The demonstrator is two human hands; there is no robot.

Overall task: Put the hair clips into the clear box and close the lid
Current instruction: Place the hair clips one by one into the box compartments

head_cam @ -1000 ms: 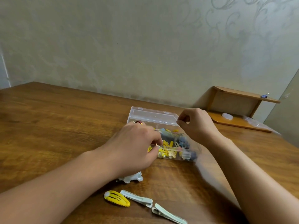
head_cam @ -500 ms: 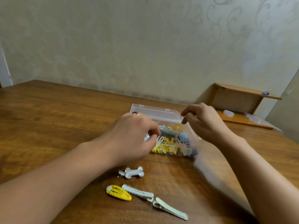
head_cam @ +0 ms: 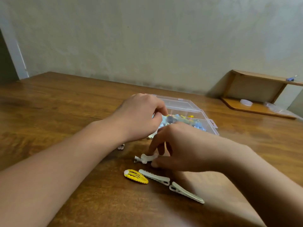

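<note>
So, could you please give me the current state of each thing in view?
clear box: lid open, clips inside
bone-shaped clip: on table, pinched by right hand
left hand: fingers curled at the box
yellow clip: loose on table
two white clips: loose on table

left grip (head_cam: 141, 117) curled, right grip (head_cam: 177, 145) pinching, fingers pointing down

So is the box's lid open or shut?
Open. The clear box has its lid tipped back behind it, and the colourful clips inside lie uncovered.
</note>
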